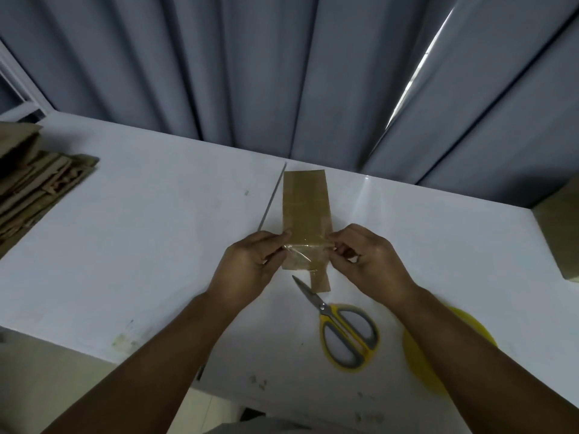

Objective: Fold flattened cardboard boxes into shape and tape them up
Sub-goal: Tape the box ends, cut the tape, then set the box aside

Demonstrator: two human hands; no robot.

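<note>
A small brown cardboard box (304,205) lies lengthwise on the white table (156,245), its near end towards me. A strip of clear tape (305,245) stretches across that near end. My left hand (250,264) pinches the strip's left end at the box's left edge. My right hand (366,258) pinches the right end at the box's right edge. A narrow cardboard flap (321,281) sticks out below the box. Scissors with yellow and grey handles (341,330) lie just in front of the box, blades pointing at it.
A stack of flattened cardboard boxes (34,183) sits at the table's left end. Another cardboard box (560,233) stands at the right edge. A yellow roll-like object (419,355) lies partly under my right forearm. Grey curtains hang behind the table.
</note>
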